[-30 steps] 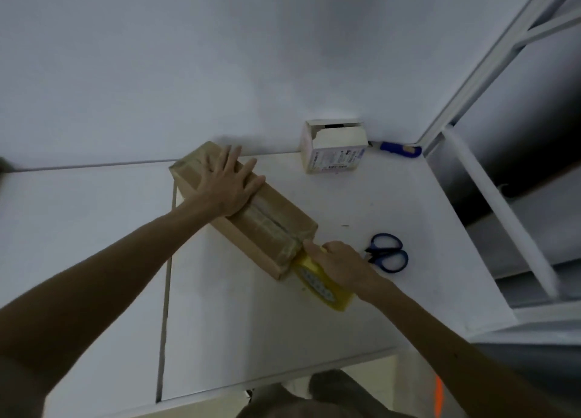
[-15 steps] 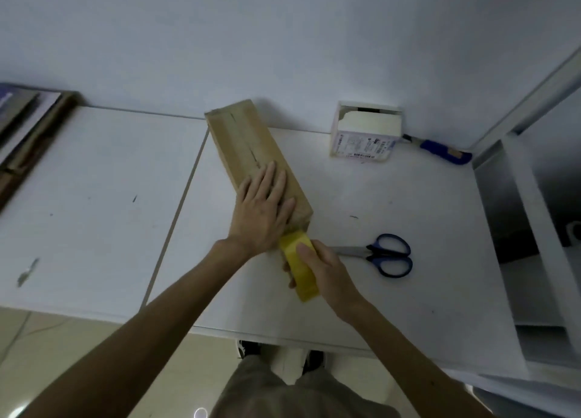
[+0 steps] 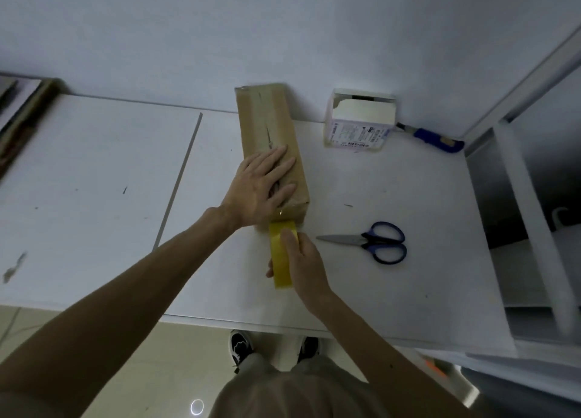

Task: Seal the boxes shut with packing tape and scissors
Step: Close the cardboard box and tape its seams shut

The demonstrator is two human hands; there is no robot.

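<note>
Pins a long cardboard box [image 3: 270, 134] to the white table [image 3: 94, 182] with the left hand [image 3: 261, 188], palm down, fingers straight and spread over the near half of the top seam. Probably does so to hold the flaps flat and stop the box sliding against the pull of the tape.

Grips a yellow roll of packing tape [image 3: 280, 254] in the right hand [image 3: 303, 266], fingers curled round it, with the roll on edge just off the near end of the box. Holds the roll in line with the seam, touching or almost touching the end face, seemingly so the strip can fold down over the edge. Cannot tell whether tape is stuck to that face yet.

Shows glossy tape along the top toward the far end, with a dark slit of seam under it.

Has the scissors [image 3: 374, 241] lying closed on the table to the right of the roll, near but apart, blades pointing toward it and within easy reach for the cut.

Looks to be finishing a strip. Next calls for pressing the tape onto the end face, then cutting. Risks a wrinkle or a lifted end if the left hand lets go too soon.

Has a small white carton [image 3: 361, 125] and a blue-handled tool [image 3: 434, 136] by the wall, well apart from the work.
</note>
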